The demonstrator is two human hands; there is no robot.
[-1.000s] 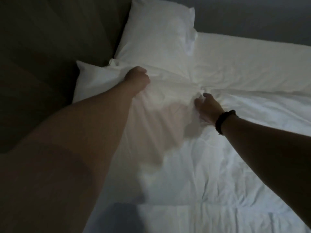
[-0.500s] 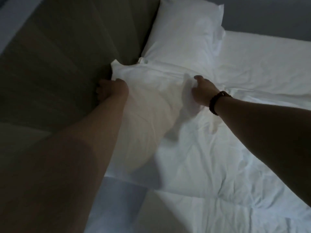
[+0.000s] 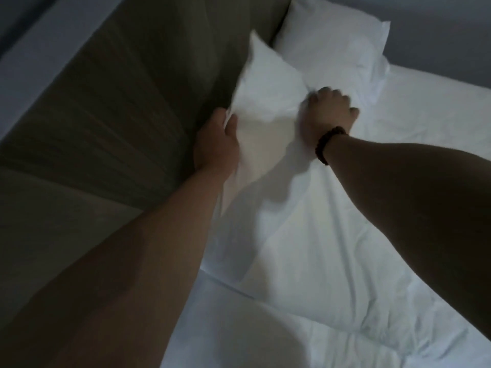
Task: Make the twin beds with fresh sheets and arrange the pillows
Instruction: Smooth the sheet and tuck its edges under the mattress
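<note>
A white pillow (image 3: 265, 86) stands tilted on its edge against the headboard, on the white bed (image 3: 332, 235). My left hand (image 3: 216, 142) grips its left edge, thumb on the front. My right hand (image 3: 328, 112), with a dark bead bracelet on the wrist, is closed on the pillow's right side; the fingers are blurred. A second white pillow (image 3: 334, 41) lies flat behind it at the head of the bed. A rumpled white duvet (image 3: 332, 261) covers the mattress below my arms.
A brown upholstered headboard (image 3: 127, 107) runs along the left side. A grey wall (image 3: 438, 35) shows beyond the far edge of the bed. The room is dim.
Both hands have lifted the near pillow from lying flat to standing on edge against the headboard. The view has shifted left, so the bed sits further right.
</note>
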